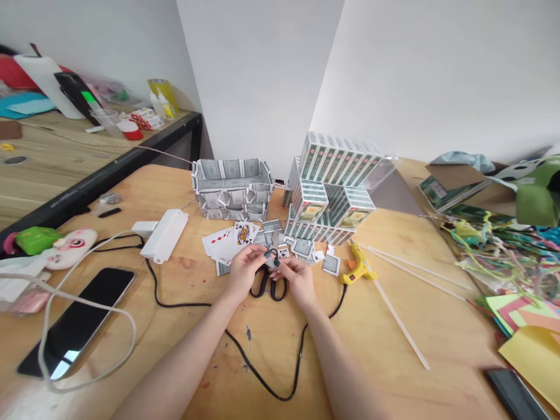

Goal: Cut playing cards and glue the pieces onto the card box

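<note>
in the head view, 2 bare hands meet over the wooden table [175,361]. the left hand [245,267] and the right hand [298,279] pinch a small card piece [272,264] between their fingertips, partly hidden by the fingers. scissors [283,291] lie just beneath, black handles toward the person and blades pointing away. playing cards [217,242] are fanned out face up beyond the left hand, while cut pieces [303,247], some face down, are scattered beyond the right. farther back stands a basket [231,201] built of folded cards; to its right rises a stack of card boxes [339,160]. a yellow glue gun [359,268] rests right of the hands, with clear glue sticks [402,324] near it. on the left, a white power strip [165,236] lies near a dark phone [79,326].
</note>
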A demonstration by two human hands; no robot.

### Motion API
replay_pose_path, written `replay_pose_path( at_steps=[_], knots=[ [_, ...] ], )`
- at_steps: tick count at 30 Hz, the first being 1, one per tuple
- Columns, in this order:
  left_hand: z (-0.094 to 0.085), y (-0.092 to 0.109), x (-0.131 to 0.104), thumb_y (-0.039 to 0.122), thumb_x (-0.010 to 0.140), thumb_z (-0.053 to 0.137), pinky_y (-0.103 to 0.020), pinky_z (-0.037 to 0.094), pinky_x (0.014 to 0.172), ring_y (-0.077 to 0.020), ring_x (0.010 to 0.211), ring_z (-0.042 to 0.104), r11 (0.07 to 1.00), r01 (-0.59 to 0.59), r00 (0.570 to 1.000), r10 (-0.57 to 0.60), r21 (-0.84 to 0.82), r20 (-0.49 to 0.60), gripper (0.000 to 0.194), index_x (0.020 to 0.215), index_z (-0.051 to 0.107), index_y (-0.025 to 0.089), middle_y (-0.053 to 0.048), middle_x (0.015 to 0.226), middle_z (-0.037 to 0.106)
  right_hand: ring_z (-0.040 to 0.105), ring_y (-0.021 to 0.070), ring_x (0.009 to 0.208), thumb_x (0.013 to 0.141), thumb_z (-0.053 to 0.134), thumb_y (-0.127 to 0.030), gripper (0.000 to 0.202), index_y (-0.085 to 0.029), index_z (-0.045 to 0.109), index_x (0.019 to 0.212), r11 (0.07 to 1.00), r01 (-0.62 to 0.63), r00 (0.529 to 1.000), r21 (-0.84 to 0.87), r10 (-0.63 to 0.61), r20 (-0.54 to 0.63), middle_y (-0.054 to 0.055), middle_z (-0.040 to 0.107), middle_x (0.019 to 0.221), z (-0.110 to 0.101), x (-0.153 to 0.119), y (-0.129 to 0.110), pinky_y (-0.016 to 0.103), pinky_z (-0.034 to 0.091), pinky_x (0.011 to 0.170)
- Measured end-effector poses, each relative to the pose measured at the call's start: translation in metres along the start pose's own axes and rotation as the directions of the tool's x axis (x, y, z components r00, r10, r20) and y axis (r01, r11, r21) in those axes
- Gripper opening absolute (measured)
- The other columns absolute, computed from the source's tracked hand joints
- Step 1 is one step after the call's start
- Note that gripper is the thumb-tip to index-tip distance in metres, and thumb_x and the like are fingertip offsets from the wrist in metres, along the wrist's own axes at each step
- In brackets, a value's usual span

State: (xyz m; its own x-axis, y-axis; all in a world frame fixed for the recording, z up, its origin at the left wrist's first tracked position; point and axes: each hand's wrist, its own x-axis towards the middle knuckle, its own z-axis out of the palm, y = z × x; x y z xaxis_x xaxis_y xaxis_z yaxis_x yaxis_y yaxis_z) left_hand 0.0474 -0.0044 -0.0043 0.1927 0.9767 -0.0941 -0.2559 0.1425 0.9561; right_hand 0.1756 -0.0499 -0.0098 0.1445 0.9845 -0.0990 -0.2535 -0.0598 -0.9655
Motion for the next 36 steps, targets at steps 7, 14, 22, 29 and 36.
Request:
replay_pose_path(
  at_steps=[7, 14, 22, 29, 36],
  knots=[
    [0.0022, 0.0030, -0.0023, 0.027, 0.066, 0.067, -0.030, 0.049, 0.072, -0.0183, 0.075, 0.065, 0.999, 0.037, 0.992, -0.037, 0.006, 0.117, 0.025, 0.086, 0.056, 0.016, -0.002, 0.075, 0.066, 0.053, 0.0114, 0.052, 0.069, 0.066, -0.034, 0.017, -0.018, 0.069, 0.064, 0.979, 0.044, 0.995, -0.198, -0.026, 0.092, -0.001, 0.063, 0.059, -0.0013, -0.0020, -0.0012, 0.022, 0.042, 0.051],
    [0.0037, 0.0006, -0.0011, 0.034, 0.075, 0.058, -0.028, 0.046, 0.076, -0.0176, 0.082, 0.061, 0.989, -0.033, 0.989, 0.011, 0.142, 0.150, 0.029, 0.099, 0.059, 0.017, -0.004, 0.084, 0.066, 0.042, 0.0080, 0.047, 0.069, 0.066, -0.032, 0.015, -0.018, 0.069, 0.067, 0.990, 0.049, 0.999, -0.133, -0.047, 0.017, -0.003, 0.056, 0.053, -0.0018, -0.0020, -0.0008, 0.020, 0.032, 0.046],
    [-0.0001, -0.0003, -0.0036, 0.038, 0.082, 0.046, -0.022, 0.035, 0.055, -0.0109, 0.057, 0.043, 0.835, -0.241, 0.968, 0.169, 0.495, 0.187, 0.024, 0.067, 0.048, 0.018, 0.004, 0.059, 0.045, 0.040, 0.0078, 0.046, 0.067, 0.068, -0.033, 0.015, -0.018, 0.067, 0.065, 0.997, 0.021, 0.999, -0.070, -0.022, -0.023, -0.004, 0.054, 0.052, -0.0030, -0.0020, -0.0010, 0.020, 0.031, 0.046],
    [-0.0030, -0.0029, -0.0022, 0.033, 0.088, 0.035, -0.025, 0.036, 0.062, -0.0139, 0.065, 0.046, 0.692, -0.363, 0.926, 0.192, 0.623, 0.326, 0.026, 0.070, 0.046, 0.018, 0.000, 0.067, 0.049, 0.042, 0.0082, 0.049, 0.065, 0.069, -0.032, 0.014, -0.018, 0.067, 0.065, 0.999, 0.002, 1.000, -0.054, -0.002, -0.001, -0.003, 0.056, 0.055, -0.0044, -0.0013, -0.0020, 0.021, 0.033, 0.049],
    [-0.0034, -0.0031, -0.0036, 0.030, 0.088, 0.034, -0.024, 0.035, 0.060, -0.0128, 0.064, 0.044, 0.651, -0.400, 0.911, 0.206, 0.645, 0.357, 0.025, 0.068, 0.042, 0.018, 0.001, 0.065, 0.046, 0.041, 0.0080, 0.049, 0.066, 0.069, -0.031, 0.013, -0.018, 0.067, 0.066, 0.999, -0.007, 1.000, -0.038, 0.007, 0.021, -0.003, 0.056, 0.055, -0.0059, -0.0016, -0.0025, 0.021, 0.033, 0.050]
  ],
)
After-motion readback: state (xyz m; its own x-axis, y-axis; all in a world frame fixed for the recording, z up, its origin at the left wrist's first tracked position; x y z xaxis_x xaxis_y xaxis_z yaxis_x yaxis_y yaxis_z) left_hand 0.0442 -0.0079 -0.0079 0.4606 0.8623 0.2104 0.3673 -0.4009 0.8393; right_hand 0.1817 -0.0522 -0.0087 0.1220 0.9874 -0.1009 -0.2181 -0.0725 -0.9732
